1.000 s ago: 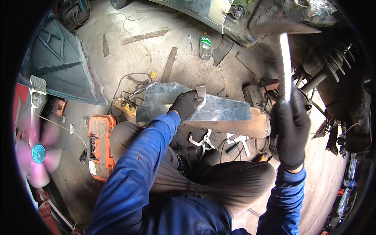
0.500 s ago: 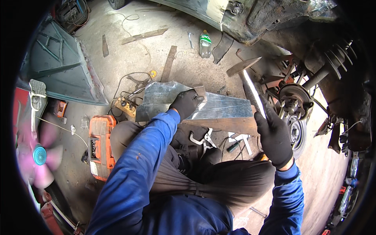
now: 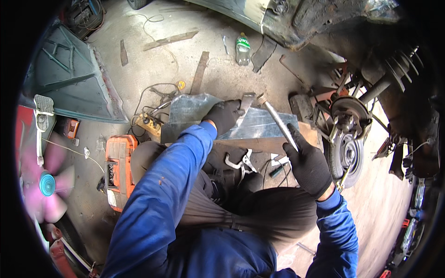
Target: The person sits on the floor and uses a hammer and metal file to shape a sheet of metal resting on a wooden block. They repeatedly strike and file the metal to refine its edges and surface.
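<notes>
A shiny sheet of metal (image 3: 189, 109) lies in front of me over a brown wooden block (image 3: 264, 146). My left hand (image 3: 222, 117), in a black glove, is closed round a flat metal piece (image 3: 245, 107) whose lower end meets the sheet. In my gloved right hand (image 3: 309, 167) is a hammer (image 3: 279, 123), gripped by its silver handle with the forefinger laid along it. The hammer's head is near the top of the metal piece; whether they touch, I cannot tell.
Locking pliers (image 3: 241, 163) lie below the block, by my legs. On the left are an orange toolbox (image 3: 121, 169), a spinning pink fan (image 3: 47, 185) and a grey-green body panel (image 3: 65, 78). A wheel (image 3: 346, 157) stands at right; a green-labelled bottle (image 3: 243, 50) stands farther off.
The hammer has swung down and left from its raised position toward the metal piece. My left hand and the piece have shifted slightly right.
</notes>
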Demonstrator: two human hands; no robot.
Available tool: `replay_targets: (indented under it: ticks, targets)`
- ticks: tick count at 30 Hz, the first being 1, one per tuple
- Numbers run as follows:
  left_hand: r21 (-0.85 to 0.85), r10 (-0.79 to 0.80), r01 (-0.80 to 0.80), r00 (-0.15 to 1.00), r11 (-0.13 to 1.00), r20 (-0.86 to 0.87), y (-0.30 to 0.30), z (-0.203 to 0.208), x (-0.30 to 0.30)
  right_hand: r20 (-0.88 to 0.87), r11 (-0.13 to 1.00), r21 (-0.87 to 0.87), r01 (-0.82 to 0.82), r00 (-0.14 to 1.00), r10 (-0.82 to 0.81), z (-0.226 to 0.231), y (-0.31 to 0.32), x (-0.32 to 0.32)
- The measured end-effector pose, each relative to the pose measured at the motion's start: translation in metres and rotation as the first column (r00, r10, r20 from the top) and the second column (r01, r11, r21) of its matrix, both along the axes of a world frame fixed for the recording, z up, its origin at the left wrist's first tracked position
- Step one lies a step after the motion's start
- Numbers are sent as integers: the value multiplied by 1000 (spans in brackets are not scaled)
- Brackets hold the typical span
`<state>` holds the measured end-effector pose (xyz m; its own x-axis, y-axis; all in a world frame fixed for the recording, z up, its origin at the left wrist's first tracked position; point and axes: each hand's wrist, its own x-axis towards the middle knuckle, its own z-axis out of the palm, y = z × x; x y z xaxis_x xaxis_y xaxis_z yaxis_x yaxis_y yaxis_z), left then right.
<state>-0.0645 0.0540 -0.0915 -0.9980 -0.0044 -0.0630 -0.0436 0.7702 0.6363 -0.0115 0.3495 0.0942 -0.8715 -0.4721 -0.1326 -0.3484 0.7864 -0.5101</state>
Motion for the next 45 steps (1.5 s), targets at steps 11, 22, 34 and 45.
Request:
replay_targets:
  ticks: [11,22,34,45]
  targets:
    - [-209,-190,201,979,957,70,-43,-23,4,388,950,-177,258,905,-174,-128,42,19]
    - [-436,-473,470,874,767,109,-38,-5,-19,364,940,-175,293,906,-215,-132,43,28]
    - [-183,-322,360,924,915,208,-38,9,-42,322,951,-158,266,924,-205,-140,49,27]
    - [-175,-298,316,947,932,122,-25,12,-47,352,911,-220,348,900,-258,-69,21,10]
